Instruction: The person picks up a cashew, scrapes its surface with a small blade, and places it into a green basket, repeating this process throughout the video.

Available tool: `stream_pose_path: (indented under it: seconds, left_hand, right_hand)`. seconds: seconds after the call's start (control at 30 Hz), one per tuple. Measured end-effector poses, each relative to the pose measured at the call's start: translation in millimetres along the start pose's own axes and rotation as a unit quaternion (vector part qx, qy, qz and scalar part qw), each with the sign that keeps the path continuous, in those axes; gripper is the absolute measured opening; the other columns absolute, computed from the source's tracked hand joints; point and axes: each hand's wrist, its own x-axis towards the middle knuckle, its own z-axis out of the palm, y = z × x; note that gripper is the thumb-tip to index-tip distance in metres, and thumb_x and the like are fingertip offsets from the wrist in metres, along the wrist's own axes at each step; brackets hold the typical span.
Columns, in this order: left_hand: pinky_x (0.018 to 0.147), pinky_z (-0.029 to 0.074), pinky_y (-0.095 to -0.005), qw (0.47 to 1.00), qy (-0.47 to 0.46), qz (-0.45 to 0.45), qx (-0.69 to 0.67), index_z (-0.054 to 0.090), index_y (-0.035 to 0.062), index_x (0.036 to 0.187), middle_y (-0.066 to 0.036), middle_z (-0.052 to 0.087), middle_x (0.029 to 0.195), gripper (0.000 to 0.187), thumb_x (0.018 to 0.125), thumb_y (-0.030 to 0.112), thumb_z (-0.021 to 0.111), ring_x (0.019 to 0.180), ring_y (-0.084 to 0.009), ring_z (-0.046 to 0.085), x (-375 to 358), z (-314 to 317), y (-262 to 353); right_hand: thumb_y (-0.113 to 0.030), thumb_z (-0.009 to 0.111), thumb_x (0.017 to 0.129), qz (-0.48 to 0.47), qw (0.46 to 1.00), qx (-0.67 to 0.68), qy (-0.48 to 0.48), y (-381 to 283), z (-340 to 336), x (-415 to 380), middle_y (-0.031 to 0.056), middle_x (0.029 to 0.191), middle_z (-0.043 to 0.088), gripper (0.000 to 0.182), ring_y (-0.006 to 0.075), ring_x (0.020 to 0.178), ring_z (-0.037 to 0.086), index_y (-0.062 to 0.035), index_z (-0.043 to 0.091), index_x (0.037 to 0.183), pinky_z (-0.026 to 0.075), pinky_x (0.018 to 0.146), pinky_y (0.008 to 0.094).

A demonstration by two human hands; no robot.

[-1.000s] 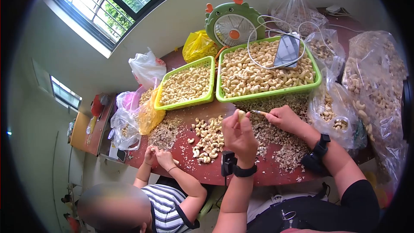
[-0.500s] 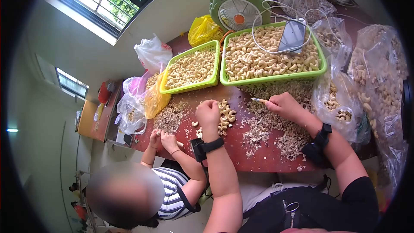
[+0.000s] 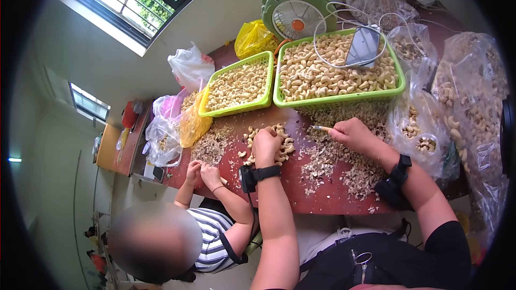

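My left hand (image 3: 266,146) is over a small pile of cashew nuts (image 3: 285,146) on the red table. Its fingers are curled down among the nuts, and whatever is between them is hidden. My right hand (image 3: 353,136) grips a small knife (image 3: 322,128) by its light handle, with the thin blade pointing left. Beneath and around that hand lies a heap of brown skin flakes (image 3: 357,169). A few single cashews (image 3: 243,154) are scattered left of the pile.
Behind the pile stand a smaller green basket (image 3: 236,111) and a larger one (image 3: 344,98), both full of cashews. A phone (image 3: 364,46) with a white cable rests on the larger basket. A green fan (image 3: 316,1) is behind. Plastic bags (image 3: 416,110) line the right. A co-worker's hands (image 3: 203,174) are at left.
My left hand has shifted slightly right, onto the cashew pile, uncovering nuts on its left side. My right hand, still holding the knife, has barely moved.
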Motion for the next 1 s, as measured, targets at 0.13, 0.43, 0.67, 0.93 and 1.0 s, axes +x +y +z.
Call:
stream_pose_path:
  seconds: [0.13,0.43,0.67,0.93,1.0]
  left_hand:
    - [0.061,0.046,-0.034,0.997,0.014,0.051,-0.056,0.061,0.0016,0.082,-0.017,0.059,0.072,0.017,0.069,0.013,0.058,0.065,-0.0269,0.058,6,4,-4]
    - [0.058,0.049,-0.0265,0.594,-0.227,-0.071,-0.769,0.047,-0.0014,0.108,-0.012,0.058,0.085,0.026,0.084,0.005,0.042,0.067,-0.0165,0.057,-21,25,39]
    - [0.059,0.048,-0.0242,0.576,-0.247,-0.068,-0.776,0.049,-0.0015,0.108,-0.01,0.057,0.09,0.025,0.083,0.005,0.046,0.072,-0.0157,0.056,-29,27,37]
    - [0.06,0.047,-0.0228,0.585,-0.288,0.001,-0.758,0.047,-0.0021,0.112,-0.011,0.056,0.096,0.037,0.076,-0.004,0.053,0.074,-0.0133,0.057,-34,18,42]
    - [0.062,0.047,-0.0235,0.58,-0.289,0.022,-0.761,0.047,-0.002,0.112,-0.011,0.056,0.096,0.038,0.076,-0.004,0.054,0.073,-0.013,0.056,-33,18,41]
  right_hand:
    - [-0.032,0.05,0.08,0.002,1.0,0.022,0.014,-5,-5,0,0.0137,0.053,0.051,0.034,0.0244,0.046,0.05,-0.0019,0.057,0.066,0.04,0.048,0.0337]
    - [-0.032,0.049,0.081,-0.009,0.998,0.054,0.022,5,1,2,0.0114,0.049,0.048,0.035,0.0175,0.043,0.045,-0.0008,0.056,0.065,0.037,0.045,0.0312]
    - [-0.031,0.05,0.082,-0.018,0.999,0.049,-0.005,0,6,0,0.0088,0.048,0.047,0.036,0.0135,0.043,0.043,-0.0003,0.054,0.064,0.036,0.044,0.0298]
    - [-0.031,0.05,0.081,-0.006,0.999,0.042,-0.012,1,9,0,0.0087,0.048,0.047,0.036,0.0125,0.043,0.043,-0.0004,0.055,0.063,0.036,0.043,0.029]
    - [-0.031,0.05,0.081,-0.003,0.998,0.062,-0.018,0,9,-1,0.0086,0.048,0.047,0.035,0.0117,0.043,0.043,-0.0008,0.056,0.064,0.037,0.043,0.0288]
